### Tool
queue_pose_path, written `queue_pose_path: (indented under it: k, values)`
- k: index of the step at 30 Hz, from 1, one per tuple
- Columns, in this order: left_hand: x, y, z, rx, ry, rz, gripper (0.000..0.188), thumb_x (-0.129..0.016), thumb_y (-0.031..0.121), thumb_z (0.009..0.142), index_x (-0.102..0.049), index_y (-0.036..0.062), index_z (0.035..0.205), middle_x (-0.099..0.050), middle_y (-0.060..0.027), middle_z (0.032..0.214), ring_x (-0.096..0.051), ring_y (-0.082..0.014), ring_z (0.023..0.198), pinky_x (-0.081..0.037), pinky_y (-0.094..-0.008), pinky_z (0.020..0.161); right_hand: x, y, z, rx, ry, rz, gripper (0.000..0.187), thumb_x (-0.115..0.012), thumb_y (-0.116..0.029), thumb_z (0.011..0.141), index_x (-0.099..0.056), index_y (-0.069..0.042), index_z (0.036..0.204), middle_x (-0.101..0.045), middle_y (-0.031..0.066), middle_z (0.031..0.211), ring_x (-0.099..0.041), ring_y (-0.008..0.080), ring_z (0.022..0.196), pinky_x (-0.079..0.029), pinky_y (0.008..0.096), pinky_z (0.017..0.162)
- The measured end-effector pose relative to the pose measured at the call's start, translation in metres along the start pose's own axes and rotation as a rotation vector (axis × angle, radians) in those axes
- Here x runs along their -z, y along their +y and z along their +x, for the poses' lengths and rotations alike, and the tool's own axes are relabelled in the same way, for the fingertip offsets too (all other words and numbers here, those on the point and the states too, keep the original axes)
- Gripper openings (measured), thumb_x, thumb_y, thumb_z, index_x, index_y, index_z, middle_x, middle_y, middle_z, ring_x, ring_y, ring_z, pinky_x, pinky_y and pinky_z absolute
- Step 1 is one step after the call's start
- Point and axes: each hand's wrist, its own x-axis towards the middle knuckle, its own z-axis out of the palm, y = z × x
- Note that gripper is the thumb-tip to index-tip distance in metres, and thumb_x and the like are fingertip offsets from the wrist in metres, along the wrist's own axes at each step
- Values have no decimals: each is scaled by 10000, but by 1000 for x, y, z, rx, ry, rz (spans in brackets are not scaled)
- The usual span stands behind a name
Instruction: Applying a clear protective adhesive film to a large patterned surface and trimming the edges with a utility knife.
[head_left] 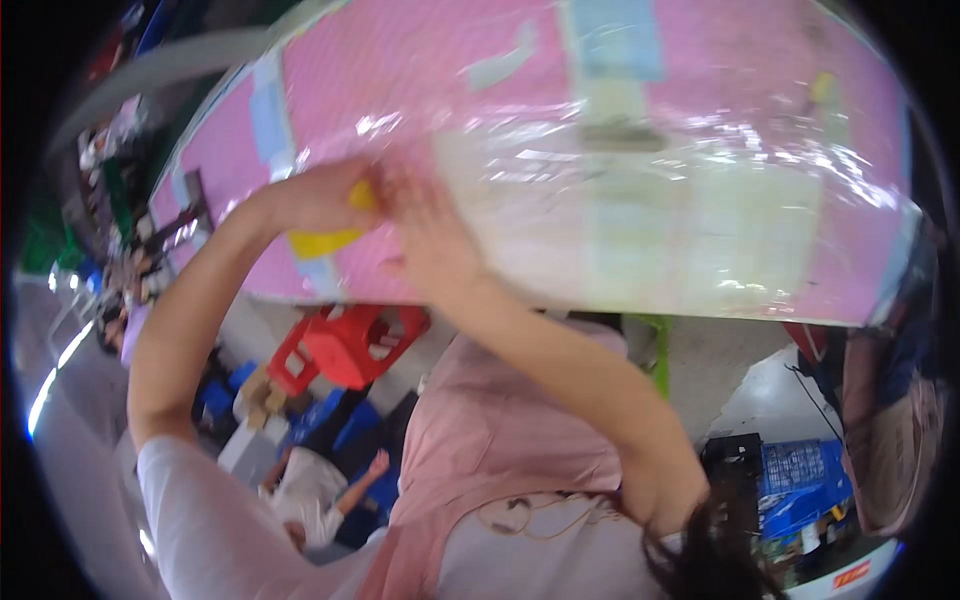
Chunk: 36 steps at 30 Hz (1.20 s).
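Before me is a long work surface (420, 75) covered in pink sheeting under shiny clear plastic, with pale blue and whitish strips across it. On its near left part, my left hand (325, 195) is bent over a yellow thing (325, 242); blur hides its exact kind. Yellow shows both beneath the palm and by the fingers. Close beside it, my right hand (435, 235) lies flat on the covering with its fingers stretched out, near a pale whitish patch (520, 210). The fingertips of both hands nearly meet.
A red plastic stool (350, 345) stands below the near edge. A dark metal clamp-like piece (190, 215) sits at the left end. Another person in a white shirt (305, 490) is at lower left. Blue packages (800, 485) are stacked at lower right.
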Motion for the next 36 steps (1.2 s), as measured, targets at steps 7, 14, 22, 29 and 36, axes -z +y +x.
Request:
queue_pose_path:
  k: [7,14,22,29,36]
  values:
    - [3,6,-13,351,-190,-353,628,-658,183,752,-342,-36,1248,-618,-193,879,-650,-242,591,-527,-360,546,-3,1,1,52,-158,79,925,-677,-446,688,-302,69,1360,-287,200,1432,-208,305,1359,-177,433,1110]
    - [-15,-23,-1,282,55,441,637,-616,261,763,-337,-59,1239,-615,-264,944,-664,-282,630,-524,-366,556,-1,-4,3,101,-26,-337,953,-569,-596,716,-303,40,1375,-242,170,1467,-166,310,1377,-156,465,1102]
    - [14,21,-11,351,-61,-164,791,-692,363,719,-332,-34,1301,-600,-219,1051,-660,-296,803,-548,-376,641,-3,4,24,102,-167,-43,1025,-669,-576,643,-294,36,1376,-262,191,1450,-175,323,1370,-106,421,1135]
    - [4,2,11,377,-47,287,776,-667,360,683,-370,-57,1266,-588,-258,1093,-599,-380,975,-499,-408,815,53,8,12,111,-152,-6,597,-591,-440,785,-549,-14,1200,-453,167,1323,-373,359,1252,-226,464,1079]
    - [1,-14,1,326,-6,163,806,-692,346,655,-366,-44,1280,-578,-232,1131,-605,-355,979,-505,-404,807,307,231,-26,-35,370,-451,244,-579,-79,747,-628,-51,984,-584,105,1028,-577,269,955,-476,360,777]
